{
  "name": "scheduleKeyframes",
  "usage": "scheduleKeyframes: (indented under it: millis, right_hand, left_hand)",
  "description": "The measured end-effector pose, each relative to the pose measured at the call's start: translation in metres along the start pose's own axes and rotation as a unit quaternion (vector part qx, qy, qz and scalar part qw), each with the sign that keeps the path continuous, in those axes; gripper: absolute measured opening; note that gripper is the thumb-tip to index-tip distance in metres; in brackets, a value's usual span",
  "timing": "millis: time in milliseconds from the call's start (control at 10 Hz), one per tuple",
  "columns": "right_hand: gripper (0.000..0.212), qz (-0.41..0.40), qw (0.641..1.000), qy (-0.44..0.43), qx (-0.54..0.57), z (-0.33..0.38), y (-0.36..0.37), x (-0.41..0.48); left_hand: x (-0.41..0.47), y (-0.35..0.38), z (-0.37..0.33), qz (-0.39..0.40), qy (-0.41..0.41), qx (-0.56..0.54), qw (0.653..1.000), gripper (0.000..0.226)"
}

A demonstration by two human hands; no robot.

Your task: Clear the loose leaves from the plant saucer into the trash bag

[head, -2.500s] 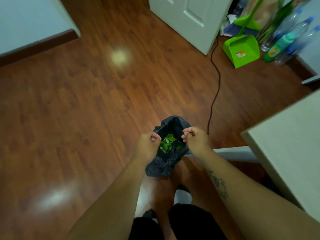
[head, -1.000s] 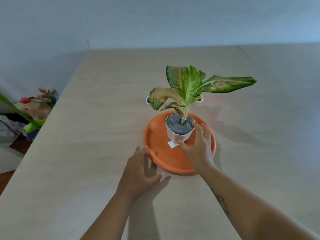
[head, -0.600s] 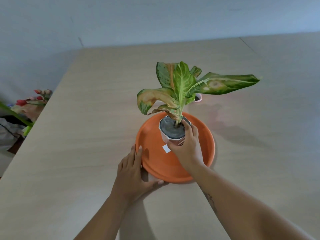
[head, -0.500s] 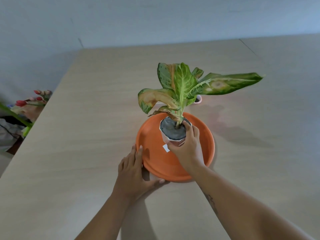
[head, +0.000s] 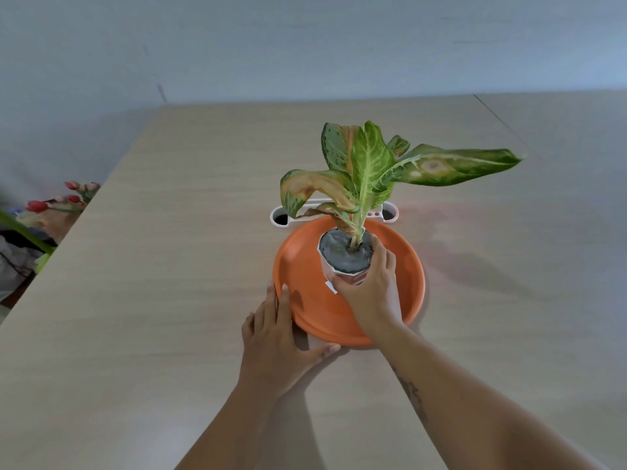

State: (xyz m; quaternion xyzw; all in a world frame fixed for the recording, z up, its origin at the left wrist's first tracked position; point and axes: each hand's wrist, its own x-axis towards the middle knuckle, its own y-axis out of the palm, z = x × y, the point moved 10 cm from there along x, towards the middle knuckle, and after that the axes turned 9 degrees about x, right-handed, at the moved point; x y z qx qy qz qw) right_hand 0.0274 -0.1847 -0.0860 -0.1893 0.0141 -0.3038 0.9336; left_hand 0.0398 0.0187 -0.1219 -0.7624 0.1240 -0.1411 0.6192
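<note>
while the right hand (head: pixel 371 293) gripped the pot (head: pixel 342 262) and the open left hand (head: pixel 281 340) steadied it, the orange saucer (head: pixel 305 300) showed no loose leaves, so clearing seemed done.

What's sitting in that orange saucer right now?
The orange saucer holds one small white plant pot, gripped by the right hand. No loose leaves show on its bare surface; the parts under the pot and hand are hidden.
</note>
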Motion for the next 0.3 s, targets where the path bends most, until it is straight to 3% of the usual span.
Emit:
scheduleKeyframes:
  millis: [300]
  right_hand:
    - [0.111,0.022,0.999,0.010,-0.027,-0.0015,-0.0008,0.0053]
  left_hand:
    - [0.0067,0.0093,0.0017,0.005,-0.013,-0.027,1.000,0.136]
